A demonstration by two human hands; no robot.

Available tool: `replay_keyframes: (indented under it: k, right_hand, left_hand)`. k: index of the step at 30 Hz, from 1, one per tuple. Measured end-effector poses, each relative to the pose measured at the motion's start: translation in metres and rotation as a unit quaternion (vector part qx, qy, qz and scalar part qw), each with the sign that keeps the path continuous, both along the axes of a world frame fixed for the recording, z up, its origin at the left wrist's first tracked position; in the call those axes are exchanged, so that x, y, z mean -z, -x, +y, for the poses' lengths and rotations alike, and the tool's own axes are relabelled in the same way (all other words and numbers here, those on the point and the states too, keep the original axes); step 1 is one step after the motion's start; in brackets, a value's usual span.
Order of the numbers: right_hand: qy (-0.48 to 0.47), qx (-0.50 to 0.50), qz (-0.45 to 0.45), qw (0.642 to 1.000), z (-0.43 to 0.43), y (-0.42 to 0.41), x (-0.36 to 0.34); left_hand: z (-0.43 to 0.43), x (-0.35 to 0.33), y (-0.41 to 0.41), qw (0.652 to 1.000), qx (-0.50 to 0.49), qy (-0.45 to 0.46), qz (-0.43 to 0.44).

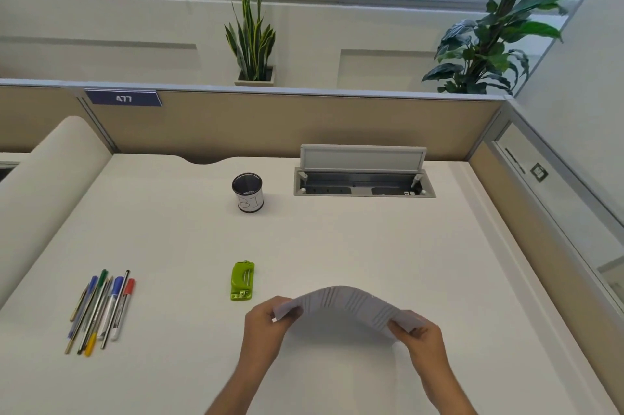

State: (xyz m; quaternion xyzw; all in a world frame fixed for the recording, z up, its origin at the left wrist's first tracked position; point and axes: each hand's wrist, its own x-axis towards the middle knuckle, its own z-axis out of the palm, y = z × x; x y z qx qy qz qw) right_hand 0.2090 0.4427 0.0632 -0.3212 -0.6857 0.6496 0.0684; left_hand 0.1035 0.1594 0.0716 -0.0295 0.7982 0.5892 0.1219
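Note:
A sheaf of white paper point(344, 308) arches upward above the white desk point(337, 245), held at both ends. My left hand point(266, 323) pinches its left edge and my right hand point(417, 338) pinches its right edge. A green stapler point(242, 281) lies on the desk just left of the paper. A bundle of several pens and markers point(99, 310) lies at the desk's left side. A black mesh pen cup point(247, 192) with a white label stands upright further back.
An open cable box point(363, 183) with its lid raised is set into the desk at the back right. Tan partition walls point(270, 124) enclose the desk at back and right. Plants point(251, 39) stand beyond the partition.

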Motion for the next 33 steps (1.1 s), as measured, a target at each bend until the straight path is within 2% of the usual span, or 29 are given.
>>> replay_keyframes:
  k: [4,9,14,16,19,24,29,33]
  right_hand:
    - [0.004,0.010,-0.010,1.000,0.000,-0.004,0.013]
    - [0.092,0.102,-0.004,0.990,0.009,-0.012,0.019]
    - [0.299,0.123,-0.041,0.945,-0.019,-0.015,0.019]
    - [0.342,0.104,-0.040,0.933,-0.036,-0.016,0.013]
    - [0.337,0.073,-0.010,0.939,-0.057,-0.012,0.001]
    - [0.233,0.091,0.036,0.968,-0.059,-0.011,-0.009]
    - [0.165,0.076,0.029,0.983,-0.046,-0.012,-0.019]
    - [0.130,0.023,-0.002,0.991,-0.028,-0.015,-0.025]
  left_hand:
    - [0.001,0.001,-0.001,0.999,-0.028,-0.009,-0.019]
    - [0.001,-0.007,-0.001,0.991,-0.081,-0.076,-0.071]
    - [0.016,-0.018,-0.014,0.958,-0.138,-0.193,-0.162]
    - [0.026,-0.021,-0.023,0.946,-0.147,-0.226,-0.182]
    - [0.038,-0.020,-0.037,0.934,-0.152,-0.250,-0.204]
    - [0.041,-0.018,-0.048,0.943,-0.113,-0.239,-0.204]
    - [0.034,-0.022,-0.039,0.947,-0.079,-0.231,-0.207]
    - [0.025,-0.031,-0.015,0.951,-0.040,-0.219,-0.215]
